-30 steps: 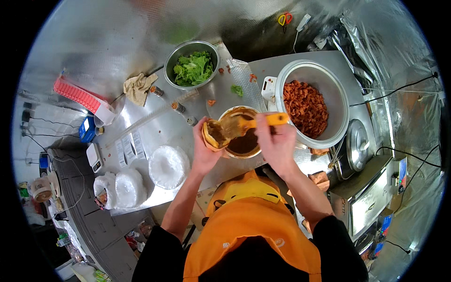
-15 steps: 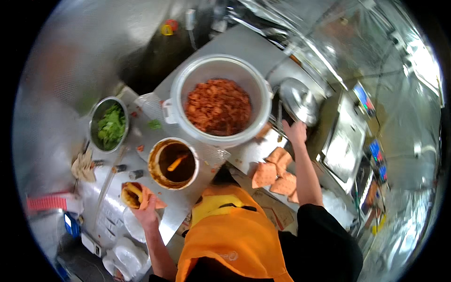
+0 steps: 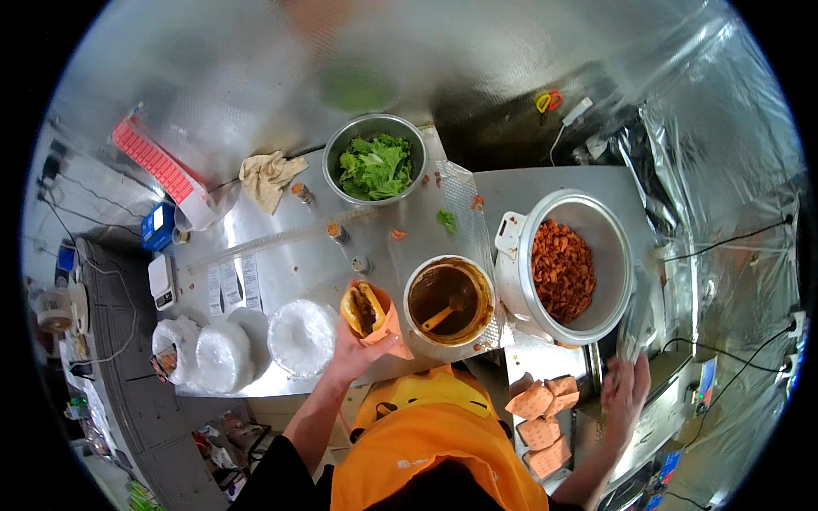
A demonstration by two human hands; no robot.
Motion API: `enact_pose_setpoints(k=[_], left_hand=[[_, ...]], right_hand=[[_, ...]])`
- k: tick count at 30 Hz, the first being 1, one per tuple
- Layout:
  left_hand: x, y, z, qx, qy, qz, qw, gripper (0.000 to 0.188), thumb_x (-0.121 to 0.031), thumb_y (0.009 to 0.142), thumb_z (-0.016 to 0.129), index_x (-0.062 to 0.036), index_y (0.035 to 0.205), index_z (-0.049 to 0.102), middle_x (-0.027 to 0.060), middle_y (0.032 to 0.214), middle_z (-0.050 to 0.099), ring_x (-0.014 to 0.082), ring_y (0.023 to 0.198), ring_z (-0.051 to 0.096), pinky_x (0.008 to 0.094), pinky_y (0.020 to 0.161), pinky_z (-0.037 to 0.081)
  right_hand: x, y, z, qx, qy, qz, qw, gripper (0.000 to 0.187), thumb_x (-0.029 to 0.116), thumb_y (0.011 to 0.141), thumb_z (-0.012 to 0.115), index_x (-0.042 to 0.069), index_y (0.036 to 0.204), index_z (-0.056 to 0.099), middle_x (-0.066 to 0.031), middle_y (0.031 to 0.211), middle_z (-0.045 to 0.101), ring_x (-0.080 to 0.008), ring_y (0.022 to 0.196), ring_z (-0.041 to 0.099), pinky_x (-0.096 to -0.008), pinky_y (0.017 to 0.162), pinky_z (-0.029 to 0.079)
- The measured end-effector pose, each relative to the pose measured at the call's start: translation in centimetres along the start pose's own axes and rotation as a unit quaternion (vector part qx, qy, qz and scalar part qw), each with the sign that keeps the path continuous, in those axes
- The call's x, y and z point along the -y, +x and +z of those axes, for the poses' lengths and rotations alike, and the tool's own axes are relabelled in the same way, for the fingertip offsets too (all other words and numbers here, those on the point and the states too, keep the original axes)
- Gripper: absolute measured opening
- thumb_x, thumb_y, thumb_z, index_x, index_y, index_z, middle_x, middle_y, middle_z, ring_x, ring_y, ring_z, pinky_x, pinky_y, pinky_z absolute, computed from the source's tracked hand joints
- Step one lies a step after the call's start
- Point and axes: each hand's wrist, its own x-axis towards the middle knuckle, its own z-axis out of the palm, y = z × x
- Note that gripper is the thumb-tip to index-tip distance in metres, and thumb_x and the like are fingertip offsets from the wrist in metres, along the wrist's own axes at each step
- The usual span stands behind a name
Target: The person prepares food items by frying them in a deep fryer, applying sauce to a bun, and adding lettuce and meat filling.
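My left hand (image 3: 351,356) is closed around an orange paper sleeve (image 3: 388,329). A split bun (image 3: 349,308) with dark filling pokes out of it, its opening facing up. Just right of that stands a white tub (image 3: 488,315) of dark brown sauce, with a yellow-handled utensil (image 3: 439,318) resting inside. My right hand (image 3: 626,387) is smeared by motion at the right, below a blurred shiny metal shape (image 3: 633,319); its grip does not show clearly. Several orange paper sleeves (image 3: 540,433) lie left of this hand.
A large pot (image 3: 521,294) of chopped reddish meat (image 3: 562,272) stands right of the tub. Farther back is a metal bowl (image 3: 331,175) of lettuce (image 3: 376,167). Shakers (image 3: 338,232), a cloth (image 3: 269,179), plastic bag bundles (image 3: 302,338) and a small scale (image 3: 162,282) sit leftward.
The view has swung left, so the pot, tub and bowl appear farther right. My left hand keeps hold of the sleeved bun. My right hand has come down nearer my body from beside the lid.
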Motion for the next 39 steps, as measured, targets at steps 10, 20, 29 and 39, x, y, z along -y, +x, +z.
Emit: enact_pose_setpoints(k=[10,20,29,39], left_hand=[[-1.5,1.2,1.4,-0.021,-0.049,0.1,0.994,0.118,0.001,0.077,0.086,-0.0066,0.162,0.004,0.0127,0.138,0.051,0.022,0.127,0.055,0.0403,0.111,0.046],[2.9,7.8,-1.7,-0.122,-0.023,0.153,0.98,0.122,-0.002,0.075,0.087,-0.0011,0.163,0.002,0.0149,0.152,0.035,0.0257,0.139,0.045,0.0401,0.114,0.043],[-0.9,17.2,-0.6,-0.138,-0.04,0.162,0.976,0.129,-0.005,0.07,0.091,0.0012,0.162,0.001,0.0177,0.152,0.04,0.0268,0.136,0.05,0.0384,0.115,0.043],[-5.4,14.0,0.4,-0.061,0.013,0.276,0.959,0.125,-0.002,0.069,0.091,-0.0016,0.163,0.008,0.0161,0.157,0.035,0.025,0.145,0.04,0.0394,0.12,0.036]], right_hand=[[5.5,23.1,42.1,0.211,-0.363,-0.244,0.874,0.041,0.039,0.09,0.069,-0.002,0.085,0.073,-0.0122,0.065,0.071,-0.0241,0.067,0.074,-0.0379,0.068,0.058],[10.6,20.5,36.5,0.273,-0.3,-0.239,0.882,0.031,0.031,0.093,0.065,0.001,0.089,0.075,-0.0087,0.066,0.071,-0.0211,0.063,0.073,-0.0362,0.062,0.057],[15.5,10.9,24.7,0.282,-0.158,-0.317,0.891,0.023,0.013,0.099,0.065,-0.004,0.114,0.071,-0.004,0.073,0.067,-0.007,0.06,0.06,-0.0249,0.055,0.05],[10.4,3.3,15.5,0.294,-0.214,-0.361,0.859,0.021,0.008,0.092,0.073,-0.001,0.111,0.069,-0.0064,0.073,0.064,-0.0078,0.065,0.059,-0.026,0.06,0.049]])
